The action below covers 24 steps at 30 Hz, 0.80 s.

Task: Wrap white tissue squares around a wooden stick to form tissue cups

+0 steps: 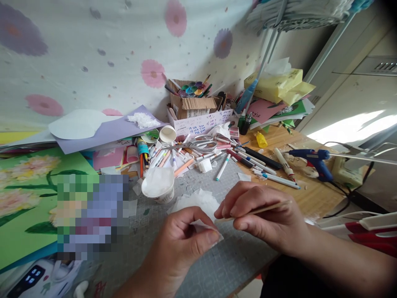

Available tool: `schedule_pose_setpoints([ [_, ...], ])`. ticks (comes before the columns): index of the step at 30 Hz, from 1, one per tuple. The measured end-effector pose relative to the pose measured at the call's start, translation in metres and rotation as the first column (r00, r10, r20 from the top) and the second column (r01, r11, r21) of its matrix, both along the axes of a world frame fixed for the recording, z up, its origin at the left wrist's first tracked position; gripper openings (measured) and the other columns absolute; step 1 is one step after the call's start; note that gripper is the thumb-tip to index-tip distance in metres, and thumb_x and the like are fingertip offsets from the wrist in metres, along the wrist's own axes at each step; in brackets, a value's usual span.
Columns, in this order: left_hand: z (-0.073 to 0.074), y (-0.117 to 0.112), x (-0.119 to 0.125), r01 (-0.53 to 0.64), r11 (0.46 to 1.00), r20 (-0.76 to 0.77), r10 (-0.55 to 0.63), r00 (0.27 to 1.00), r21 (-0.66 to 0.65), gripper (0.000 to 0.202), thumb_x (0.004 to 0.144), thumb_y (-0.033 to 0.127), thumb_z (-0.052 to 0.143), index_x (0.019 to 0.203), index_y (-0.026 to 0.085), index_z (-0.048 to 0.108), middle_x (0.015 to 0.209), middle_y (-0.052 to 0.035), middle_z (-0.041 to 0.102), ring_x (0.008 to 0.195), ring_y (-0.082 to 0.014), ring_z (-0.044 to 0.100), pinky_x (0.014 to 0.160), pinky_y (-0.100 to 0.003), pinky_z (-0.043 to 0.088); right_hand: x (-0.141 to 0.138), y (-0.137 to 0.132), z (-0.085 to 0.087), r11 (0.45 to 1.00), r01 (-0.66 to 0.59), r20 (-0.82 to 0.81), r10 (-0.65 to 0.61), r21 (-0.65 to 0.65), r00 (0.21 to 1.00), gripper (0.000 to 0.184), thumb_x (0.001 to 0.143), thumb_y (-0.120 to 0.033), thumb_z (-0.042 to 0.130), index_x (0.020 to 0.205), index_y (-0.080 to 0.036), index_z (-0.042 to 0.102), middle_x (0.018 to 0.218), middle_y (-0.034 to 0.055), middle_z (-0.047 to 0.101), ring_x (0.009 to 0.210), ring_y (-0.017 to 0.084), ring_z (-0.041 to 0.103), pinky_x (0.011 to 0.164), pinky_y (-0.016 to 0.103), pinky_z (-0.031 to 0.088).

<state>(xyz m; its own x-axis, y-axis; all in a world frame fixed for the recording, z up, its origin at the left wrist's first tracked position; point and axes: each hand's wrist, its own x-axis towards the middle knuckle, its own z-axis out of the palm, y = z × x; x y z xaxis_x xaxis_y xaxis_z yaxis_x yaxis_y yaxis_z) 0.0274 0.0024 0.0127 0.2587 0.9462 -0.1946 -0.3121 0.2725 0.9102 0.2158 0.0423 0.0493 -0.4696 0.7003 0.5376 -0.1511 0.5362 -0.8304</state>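
Your left hand, low in the centre, has its grip pinched closed, thumb against forefinger, on a small piece of thin white paper. Just beside it, your right hand clasps a slim stick. Beyond both, a white paper pile lies on the grey mat, near a paper cup.

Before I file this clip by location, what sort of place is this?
Probably a craft corner, perhaps in a home: markers, a glue gun and a flower picture on green paper point that way.
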Motion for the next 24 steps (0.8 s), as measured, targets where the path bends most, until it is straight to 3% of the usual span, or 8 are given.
schedule_pose_setpoints([
  [7, 0.0037, -0.002, -0.0016, 0.089, 0.996, 0.055, -0.09, 0.994, 0.023, 0.014, 0.071, 0.03, 0.076, 0.065, 0.021, 0.068, 0.059, 0.0032, 0.052, 0.06, -0.0113, 0.041, 0.057, -0.023, 0.032, 0.0013, -0.0016, 0.0022, 0.996, -0.078, 0.004, 0.078, -0.038, 0.997, 0.006, 0.081, -0.014, 0.069, 0.086, -0.016, 0.069, 0.083, 0.0085, 0.07, 0.076, 0.017, 0.068, 0.069, 0.029, 0.057],
  [15, 0.0028, -0.0006, -0.0003, 0.064, 0.998, 0.097, -0.064, 0.993, 0.0, 0.015, 0.07, 0.036, 0.077, 0.068, 0.022, 0.072, 0.062, 0.0025, 0.056, 0.062, -0.0121, 0.044, 0.06, -0.024, 0.034, 0.0021, -0.0004, 0.0034, 0.992, -0.115, -0.038, 0.114, -0.049, 0.993, 0.007, 0.079, -0.01, 0.07, 0.084, -0.013, 0.069, 0.082, 0.0105, 0.069, 0.077, 0.019, 0.068, 0.068, 0.031, 0.057],
  [24, -0.0013, -0.0017, -0.0041, 0.083, 0.997, 0.044, -0.083, 0.996, 0.01, 0.007, 0.074, 0.029, 0.074, 0.073, 0.024, 0.07, 0.067, 0.0035, 0.059, 0.063, -0.0105, 0.044, 0.059, -0.022, 0.033, 0.0011, -0.0009, 0.0032, 0.992, -0.114, -0.031, 0.112, -0.057, 0.993, 0.005, 0.081, -0.013, 0.068, 0.085, -0.016, 0.068, 0.081, 0.0079, 0.068, 0.078, 0.017, 0.068, 0.071, 0.029, 0.058],
])
